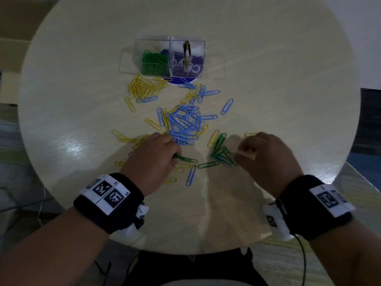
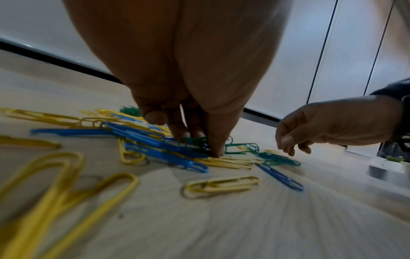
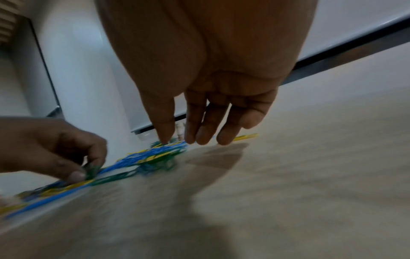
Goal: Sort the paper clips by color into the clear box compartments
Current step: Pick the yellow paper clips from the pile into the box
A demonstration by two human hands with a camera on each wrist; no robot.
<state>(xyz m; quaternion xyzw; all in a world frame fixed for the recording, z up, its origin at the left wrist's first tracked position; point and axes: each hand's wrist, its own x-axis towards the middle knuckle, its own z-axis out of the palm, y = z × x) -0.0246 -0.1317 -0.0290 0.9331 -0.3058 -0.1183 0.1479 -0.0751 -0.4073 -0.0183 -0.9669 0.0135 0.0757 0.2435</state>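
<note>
Green paper clips (image 1: 221,153) lie in a small bunch on the round surface (image 1: 278,96), just beside the right hand (image 1: 266,159). That hand hangs a little above the surface with its fingers (image 3: 195,119) loose and pointing down – its grip is apart and holds nothing. More green clips (image 2: 195,142) sit under the left hand (image 1: 152,155). Its thumb (image 2: 218,138) and fingertips are pressed together on them, so this grip is clamped on green clips.

Just past the left hand's grip is a thick pile of blue clips (image 1: 184,123), with yellow ones mixed in. Yellow clips (image 1: 127,139) also lie beside that hand, on its outer side, and a single blue clip (image 1: 191,175) lies between the two hands, closer to the person.

Far ahead of both hands stands the clear box (image 1: 169,56). Its left part holds a heap of green clips (image 1: 154,62) – the right part shows a purple label and something dark that is hard to make out. A pile of yellow clips (image 1: 144,87) lies right in front of the box.
</note>
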